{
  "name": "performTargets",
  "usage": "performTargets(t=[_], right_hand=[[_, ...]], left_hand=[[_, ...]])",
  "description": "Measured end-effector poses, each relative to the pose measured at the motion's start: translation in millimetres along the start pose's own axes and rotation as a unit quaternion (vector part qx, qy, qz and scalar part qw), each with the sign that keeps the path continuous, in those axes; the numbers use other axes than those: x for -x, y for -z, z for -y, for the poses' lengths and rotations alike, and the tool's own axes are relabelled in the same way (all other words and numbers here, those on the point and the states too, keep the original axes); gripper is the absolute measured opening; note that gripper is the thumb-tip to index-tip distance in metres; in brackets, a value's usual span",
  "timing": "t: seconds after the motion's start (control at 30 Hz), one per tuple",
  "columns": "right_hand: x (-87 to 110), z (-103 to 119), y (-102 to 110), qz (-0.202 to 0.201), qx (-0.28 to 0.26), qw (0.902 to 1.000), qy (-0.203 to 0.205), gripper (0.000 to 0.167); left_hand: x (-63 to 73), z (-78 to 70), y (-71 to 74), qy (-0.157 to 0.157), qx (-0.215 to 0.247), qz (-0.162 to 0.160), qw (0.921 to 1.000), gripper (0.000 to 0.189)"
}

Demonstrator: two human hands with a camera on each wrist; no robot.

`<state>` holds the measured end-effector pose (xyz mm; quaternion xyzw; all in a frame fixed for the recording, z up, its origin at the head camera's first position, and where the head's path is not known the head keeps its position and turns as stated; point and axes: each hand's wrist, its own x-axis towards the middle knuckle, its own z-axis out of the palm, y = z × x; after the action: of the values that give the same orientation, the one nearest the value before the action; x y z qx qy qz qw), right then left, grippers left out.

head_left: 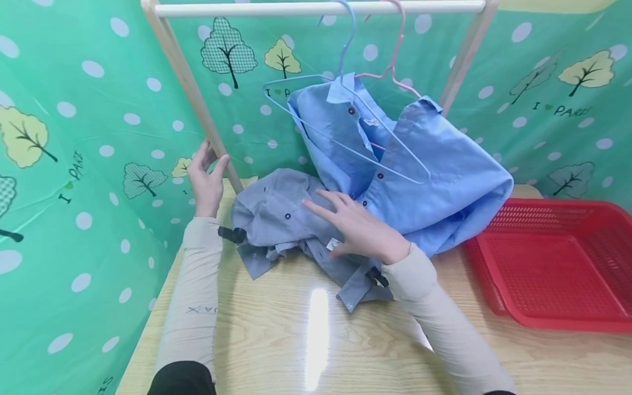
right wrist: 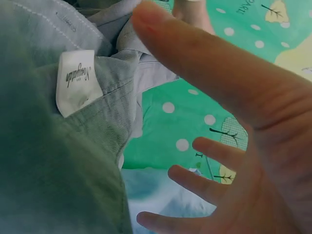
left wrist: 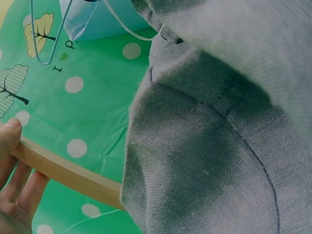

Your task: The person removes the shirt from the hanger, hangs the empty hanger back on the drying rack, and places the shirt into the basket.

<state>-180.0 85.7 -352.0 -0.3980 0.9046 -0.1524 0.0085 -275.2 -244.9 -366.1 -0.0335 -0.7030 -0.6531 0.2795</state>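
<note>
At the left post [head_left: 190,96] of a clothes rack, my left hand [head_left: 204,184] has its thumb and fingers round the wood. The left wrist view shows the thumb [left wrist: 9,134] over one side of the post and the fingers beyond it. My right hand [head_left: 362,227] is spread above a crumpled grey shirt [head_left: 276,211] on the table, fingers apart and holding nothing. Close beside that hand, a white label [right wrist: 78,80] shows inside the grey cloth. A light blue shirt [head_left: 434,170] hangs on a pink hanger [head_left: 392,67], with a bare blue hanger [head_left: 342,52] in front.
Both hangers hook over the rack's white rail [head_left: 276,10]. A red basket [head_left: 558,269] stands at the right, close to the blue shirt. A green patterned cloth [head_left: 89,181] covers the back and left side. Bare wood shows along the table's front [head_left: 266,340].
</note>
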Motion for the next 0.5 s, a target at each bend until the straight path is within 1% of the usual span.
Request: performTargets(t=[0.2,0.27,0.33,0.5], right_hand=[[-6.9,-2,-4,0.051,0.044,0.9976,0.014,0.127],[-9.4,-3,-6,0.062,0.060,0.9961,0.021,0.129],[-12.2,-3,-8,0.072,0.074,0.9943,0.028,0.131],[-20.5,-5,-17,0.085,0.115,0.9890,0.037,0.133]], left_hand=[[0.0,-1.3,-0.7,0.009,0.000,0.001,1.0000,0.054],[-0.9,-0.1,-0.7,0.013,0.001,0.002,0.9999,0.054],[-2.5,3.0,-0.3,0.017,0.002,0.000,0.9999,0.055],[-7.5,15.8,1.2,0.011,-0.004,-0.008,0.9999,0.055]])
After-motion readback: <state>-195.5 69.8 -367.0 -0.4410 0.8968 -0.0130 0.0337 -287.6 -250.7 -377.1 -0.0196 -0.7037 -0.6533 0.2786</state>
